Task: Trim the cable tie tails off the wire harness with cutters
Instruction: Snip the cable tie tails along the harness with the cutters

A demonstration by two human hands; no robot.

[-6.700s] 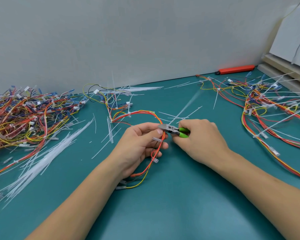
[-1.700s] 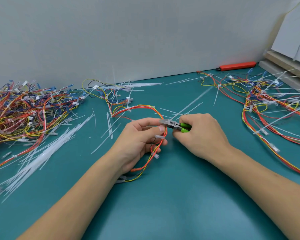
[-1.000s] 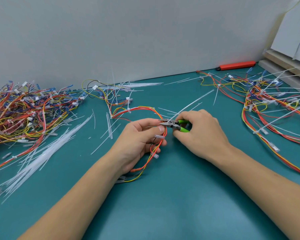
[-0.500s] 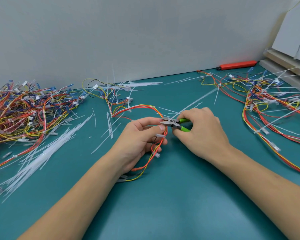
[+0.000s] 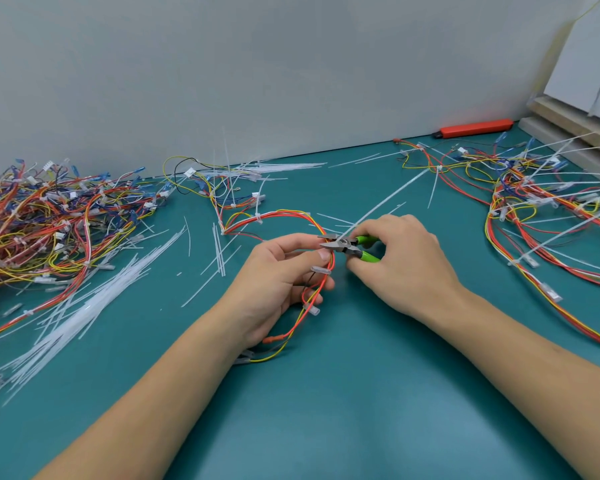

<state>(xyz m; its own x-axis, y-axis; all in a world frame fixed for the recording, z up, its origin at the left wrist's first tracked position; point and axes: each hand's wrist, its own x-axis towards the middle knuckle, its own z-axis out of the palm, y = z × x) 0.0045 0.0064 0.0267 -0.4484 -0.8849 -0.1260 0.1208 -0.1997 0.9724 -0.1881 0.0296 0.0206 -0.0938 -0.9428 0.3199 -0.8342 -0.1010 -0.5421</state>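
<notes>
My left hand [image 5: 278, 275] grips a red, orange and yellow wire harness [image 5: 284, 216] at the table's middle, with thumb and forefinger pinching the bundle near its top. My right hand [image 5: 402, 265] holds green-handled cutters [image 5: 347, 244], whose jaws stand slightly apart at the bundle by my left fingertips. A long white cable tie tail [image 5: 385, 200] runs from the jaws up and to the right. The harness loops behind my left hand and trails down toward my wrist.
A heap of harnesses [image 5: 49, 223] lies at the left, with cut white tails [image 5: 80, 306] strewn in front of it. More harnesses with long tails [image 5: 548, 209] spread at the right. An orange tool [image 5: 471, 128] lies by the wall.
The cutters' jaws have opened a little at the bundle, and my right hand's grip on the handles has loosened slightly. My left hand has kept its hold.
</notes>
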